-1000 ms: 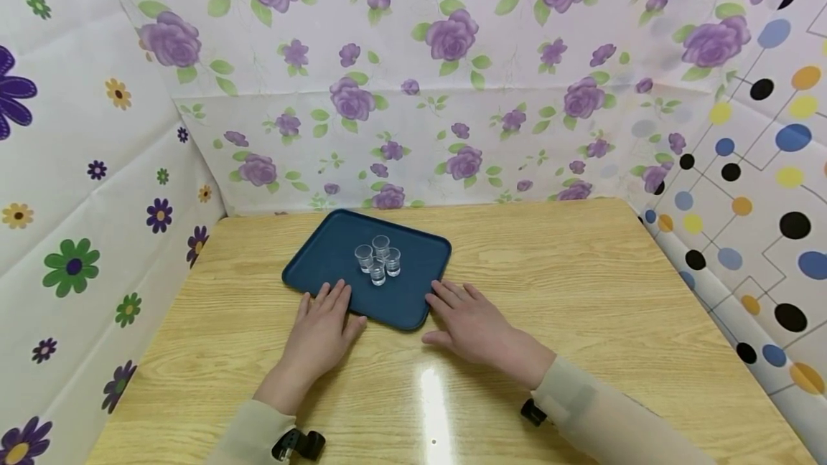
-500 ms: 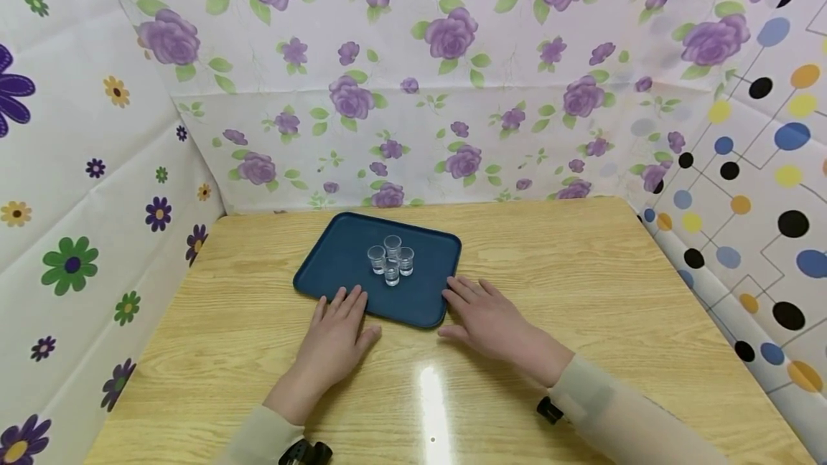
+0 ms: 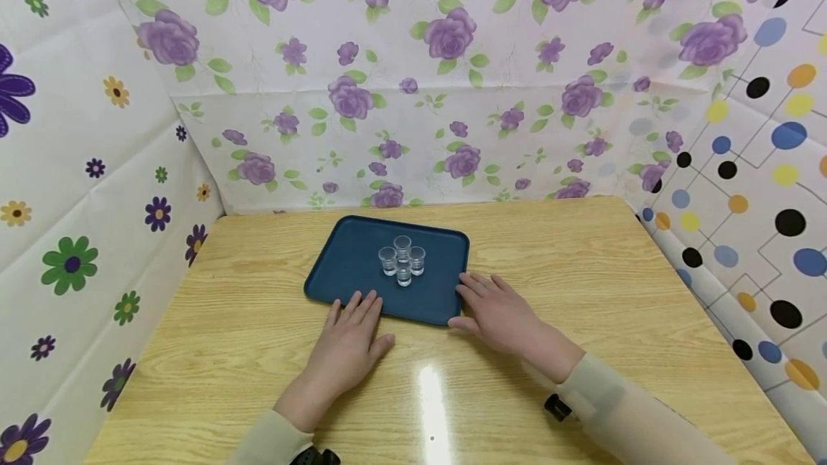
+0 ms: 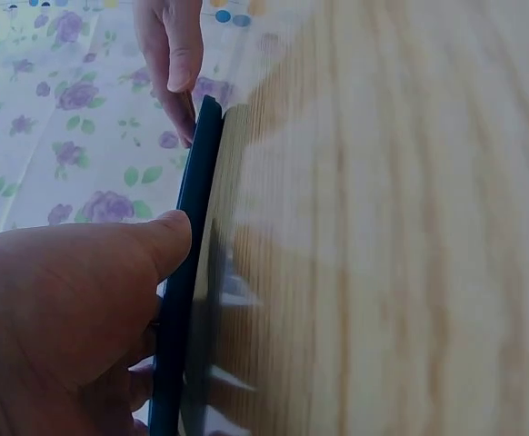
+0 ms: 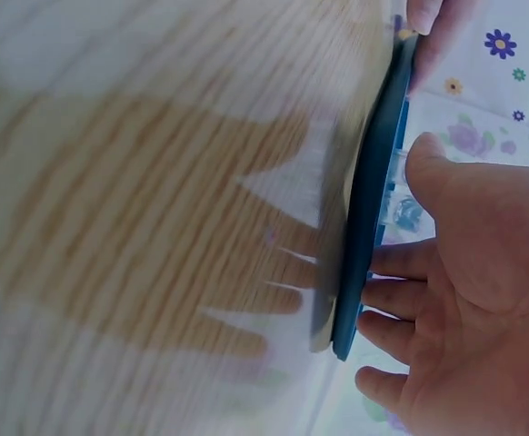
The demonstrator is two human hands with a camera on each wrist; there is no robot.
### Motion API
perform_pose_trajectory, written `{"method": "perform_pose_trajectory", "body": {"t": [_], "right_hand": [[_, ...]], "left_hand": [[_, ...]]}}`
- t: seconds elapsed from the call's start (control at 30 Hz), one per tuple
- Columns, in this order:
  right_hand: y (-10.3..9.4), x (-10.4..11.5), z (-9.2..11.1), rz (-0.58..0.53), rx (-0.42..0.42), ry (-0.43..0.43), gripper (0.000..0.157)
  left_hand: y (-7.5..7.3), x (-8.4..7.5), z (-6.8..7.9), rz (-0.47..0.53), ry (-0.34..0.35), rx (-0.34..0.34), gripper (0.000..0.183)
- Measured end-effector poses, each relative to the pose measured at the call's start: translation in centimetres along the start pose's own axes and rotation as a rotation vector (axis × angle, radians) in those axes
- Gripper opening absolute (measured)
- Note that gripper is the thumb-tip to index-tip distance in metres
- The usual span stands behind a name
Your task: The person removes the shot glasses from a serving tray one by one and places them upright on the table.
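A dark blue tray [image 3: 349, 264] lies flat on the wooden table, slightly turned. Several small clear shot glasses [image 3: 403, 257] stand upright in a tight cluster on it, right of its middle. My left hand [image 3: 349, 350] rests at the tray's near edge, its straight fingers lying over the rim. At the right edge, my right hand [image 3: 500, 314] touches the rim with extended fingertips. In the left wrist view, the left thumb [image 4: 169, 241] is against the tray's side. The right wrist view has the right fingers [image 5: 396, 300] along the tray's edge.
The light wooden table [image 3: 258, 250] reaches back to a white cloth wall [image 3: 413, 128] with purple roses. Patterned cloth also hangs on the left [image 3: 116, 235] and right [image 3: 762, 235]. A bright reflection [image 3: 433, 407] shows on the table in front of the tray.
The tray has slid to the right across the table and turned slightly straighter, with the glasses still standing on it. Both hands have moved right along with it.
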State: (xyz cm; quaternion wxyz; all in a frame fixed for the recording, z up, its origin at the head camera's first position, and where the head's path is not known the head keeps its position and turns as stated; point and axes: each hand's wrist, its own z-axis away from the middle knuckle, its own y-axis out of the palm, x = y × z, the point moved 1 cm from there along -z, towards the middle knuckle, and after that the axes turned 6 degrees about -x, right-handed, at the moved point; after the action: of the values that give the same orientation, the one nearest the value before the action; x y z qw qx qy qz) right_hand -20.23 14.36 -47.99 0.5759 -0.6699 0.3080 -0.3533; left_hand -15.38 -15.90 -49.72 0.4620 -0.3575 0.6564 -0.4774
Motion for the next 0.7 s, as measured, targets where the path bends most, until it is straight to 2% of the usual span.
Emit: {"method": "perform_pose_trajectory", "body": {"t": [0.37, 0.7], "right_hand": [[-0.3, -1.2, 0.4, 0.009, -0.014, 0.041, 0.071], [0.0, -2.5, 0.7, -0.001, -0.013, 0.062, 0.075]], "left_hand": [[0.6, -1.5, 0.1, 0.005, 0.053, 0.002, 0.075], [1.1, -2.7, 0.0, 0.013, 0.085, 0.019, 0.074]]}}
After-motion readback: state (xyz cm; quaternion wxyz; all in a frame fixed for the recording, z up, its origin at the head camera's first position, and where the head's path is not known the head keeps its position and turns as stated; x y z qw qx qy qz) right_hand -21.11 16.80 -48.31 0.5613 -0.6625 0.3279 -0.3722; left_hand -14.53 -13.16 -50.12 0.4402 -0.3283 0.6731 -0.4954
